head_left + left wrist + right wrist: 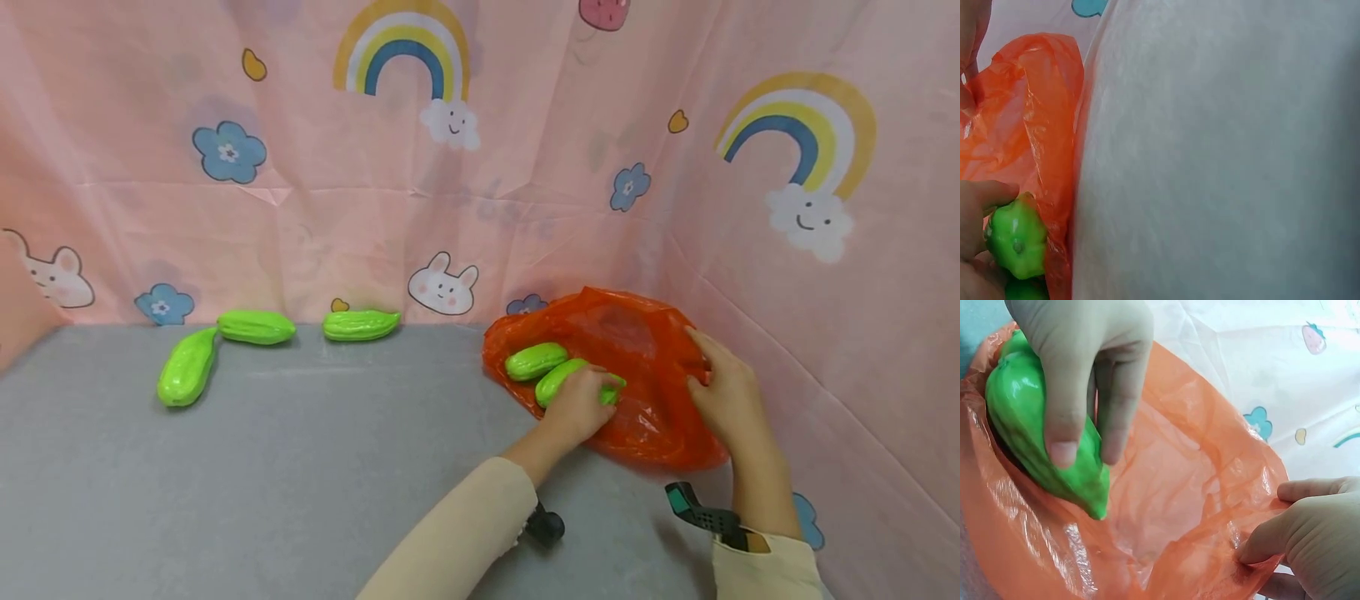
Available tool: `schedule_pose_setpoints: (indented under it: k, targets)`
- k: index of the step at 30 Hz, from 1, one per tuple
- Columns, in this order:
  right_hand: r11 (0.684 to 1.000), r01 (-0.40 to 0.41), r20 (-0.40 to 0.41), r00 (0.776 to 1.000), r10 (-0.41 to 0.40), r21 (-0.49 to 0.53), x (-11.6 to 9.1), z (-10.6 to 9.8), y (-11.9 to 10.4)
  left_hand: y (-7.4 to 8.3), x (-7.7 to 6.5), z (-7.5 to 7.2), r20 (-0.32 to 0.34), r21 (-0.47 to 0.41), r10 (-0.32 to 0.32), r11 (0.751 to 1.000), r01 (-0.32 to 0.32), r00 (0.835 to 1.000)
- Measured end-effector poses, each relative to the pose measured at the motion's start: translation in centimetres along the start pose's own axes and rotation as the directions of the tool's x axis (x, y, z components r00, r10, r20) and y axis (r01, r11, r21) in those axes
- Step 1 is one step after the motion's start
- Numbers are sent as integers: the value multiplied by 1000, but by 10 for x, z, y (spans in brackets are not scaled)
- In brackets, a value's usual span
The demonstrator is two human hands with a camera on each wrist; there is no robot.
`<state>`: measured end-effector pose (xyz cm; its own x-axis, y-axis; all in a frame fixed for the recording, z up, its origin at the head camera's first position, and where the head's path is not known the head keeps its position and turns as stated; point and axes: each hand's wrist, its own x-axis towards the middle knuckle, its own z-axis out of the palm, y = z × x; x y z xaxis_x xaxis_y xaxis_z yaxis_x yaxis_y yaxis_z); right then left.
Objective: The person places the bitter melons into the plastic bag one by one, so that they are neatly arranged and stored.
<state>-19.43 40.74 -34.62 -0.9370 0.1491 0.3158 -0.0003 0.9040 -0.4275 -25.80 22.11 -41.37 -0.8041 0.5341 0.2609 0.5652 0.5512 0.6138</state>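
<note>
A red-orange plastic bag (645,417) lies on its side at the right of the table, its mouth spread wide. Just inside the mouth, my left hand (581,404) grips a bright green ribbed gourd (1022,412), thumb on one side and fingers on the other. Its tapered end points deeper into the bag in the right wrist view. Another green gourd (536,362) rests in the bag beside it. Across the opening, my right hand (727,400) pinches the bag's far right rim between thumb and fingers.
Three more green gourds lie along the back left: one slanted gourd (186,368), a second gourd (257,327) near its tip, and a third gourd (362,325) farther right. A pink printed curtain (525,150) hangs behind the grey table (300,483) and along its right side.
</note>
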Motion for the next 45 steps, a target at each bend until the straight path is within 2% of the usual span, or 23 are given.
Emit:
schedule_pose_setpoints:
  k: [3,5,7,10,13,18,29,32,37,42,45]
  targets:
    - [1000,5,-2,1000,-5,-6,-1,0,1,-2,-3,-2,-23,128,47,991,-43,999]
    - [999,27,-10,1000,-27,-17,-1,-1,1,-4,-5,-4,-36,224,84,972,-74,996]
    - [999,48,-16,999,-49,-22,0,-2,0,-5,-6,-6,-53,277,105,957,-86,993]
    - [997,76,-31,997,-77,-31,1,-3,-1,-8,-7,-10,-78,264,83,963,-60,993]
    - [997,74,-34,997,-75,-25,2,-3,-1,-10,-7,-12,-88,211,54,977,-34,995]
    - [998,58,-20,998,-58,-11,3,-2,-3,-14,-7,-15,-57,177,51,983,-41,997]
    - [998,49,8,999,-49,-30,4,-1,-6,-10,-13,-24,-43,189,83,979,-74,996]
    - [998,52,7,999,-51,-43,4,-1,-5,-7,-17,-32,-47,200,80,977,-69,996]
    - [997,65,3,998,-64,-52,6,-1,-7,-10,-23,-56,-47,186,91,979,-80,995]
    - [994,87,-1,996,-88,-58,6,0,-8,-24,-32,-85,-53,184,78,981,-67,996]
    - [992,112,-14,993,-113,-64,5,1,-10,-39,-40,-104,-89,148,66,988,-53,994]
